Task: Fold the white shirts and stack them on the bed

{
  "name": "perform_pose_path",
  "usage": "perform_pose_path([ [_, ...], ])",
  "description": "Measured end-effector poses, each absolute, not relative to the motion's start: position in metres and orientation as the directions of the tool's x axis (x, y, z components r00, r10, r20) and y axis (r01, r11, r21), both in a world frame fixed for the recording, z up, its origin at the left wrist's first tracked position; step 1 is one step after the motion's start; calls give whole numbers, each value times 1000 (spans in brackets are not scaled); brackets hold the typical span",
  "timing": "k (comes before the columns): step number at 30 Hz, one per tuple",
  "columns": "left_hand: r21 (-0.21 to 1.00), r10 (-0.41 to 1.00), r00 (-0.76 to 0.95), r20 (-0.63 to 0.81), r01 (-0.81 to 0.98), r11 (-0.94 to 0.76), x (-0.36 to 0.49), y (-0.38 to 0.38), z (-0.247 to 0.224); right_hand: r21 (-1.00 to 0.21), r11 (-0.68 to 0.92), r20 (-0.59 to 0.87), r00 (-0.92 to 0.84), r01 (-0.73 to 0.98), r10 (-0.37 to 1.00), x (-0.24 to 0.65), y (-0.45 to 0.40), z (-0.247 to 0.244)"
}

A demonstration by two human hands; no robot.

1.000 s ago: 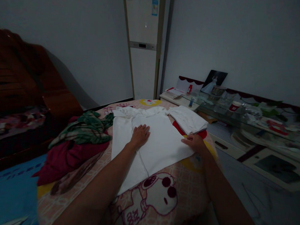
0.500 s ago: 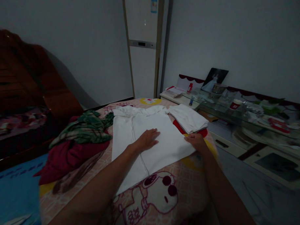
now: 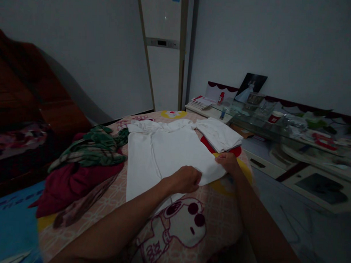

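A white shirt (image 3: 175, 148) lies spread over the patterned cloth, its bunched end away from me and a seam running down its left part. My left hand (image 3: 187, 179) is closed on its near hem, right of the seam. Farther right, my right hand (image 3: 227, 162) pinches the shirt's right edge near the corner. Between my two hands the hem curves and lifts slightly. Just beyond my right hand, a folded white garment (image 3: 220, 134) rests on a red patch, partly touching the shirt's far right side.
On the left of the patterned cloth (image 3: 218, 229) lie a green plaid garment (image 3: 91, 147) and a maroon garment (image 3: 78, 182) in a heap. A glass-topped cabinet (image 3: 296, 139) with a paper cup (image 3: 275, 117) stands right. Behind is a tall white air conditioner (image 3: 164, 73).
My left hand has gone from lying flat on the shirt to gripping its near hem, moving right and toward me. My right hand keeps its pinch. The view has shifted slightly.
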State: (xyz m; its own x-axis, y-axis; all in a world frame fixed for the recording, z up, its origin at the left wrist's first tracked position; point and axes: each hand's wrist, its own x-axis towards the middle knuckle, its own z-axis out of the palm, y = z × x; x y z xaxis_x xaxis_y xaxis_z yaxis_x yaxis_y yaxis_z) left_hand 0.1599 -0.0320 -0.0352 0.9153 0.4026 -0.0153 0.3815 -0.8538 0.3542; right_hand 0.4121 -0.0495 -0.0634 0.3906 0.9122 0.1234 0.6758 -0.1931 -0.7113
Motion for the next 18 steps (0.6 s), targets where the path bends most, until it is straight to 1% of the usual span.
perform_pose_path([
  [4, 462, 415, 910, -22, 377, -803, 159, -22, -35, -731, -185, 122, 393, 656, 911, 413, -50, -65],
  [7, 556, 404, 915, 15, 328, -764, 159, -20, -35, -752, -192, 110, 408, 630, 907, 414, -52, -66],
  [9, 580, 385, 922, 36, 295, -759, 160, -22, -36, -771, -199, 93, 416, 605, 905, 414, -53, -66],
  [11, 580, 377, 926, 28, 293, -760, 161, -24, -38, -782, -202, 77, 413, 589, 908, 414, -54, -65],
  [14, 618, 346, 938, 21, 260, -742, 162, -21, -41, -775, -194, 63, 379, 601, 923, 414, -54, -63],
  [16, 650, 358, 929, 92, 217, -728, 160, -14, -46, -772, -190, 52, 358, 606, 932, 415, -55, -64],
  [18, 631, 418, 884, 207, 206, -748, 157, -5, -52, -788, -188, 30, 341, 587, 939, 415, -56, -65],
])
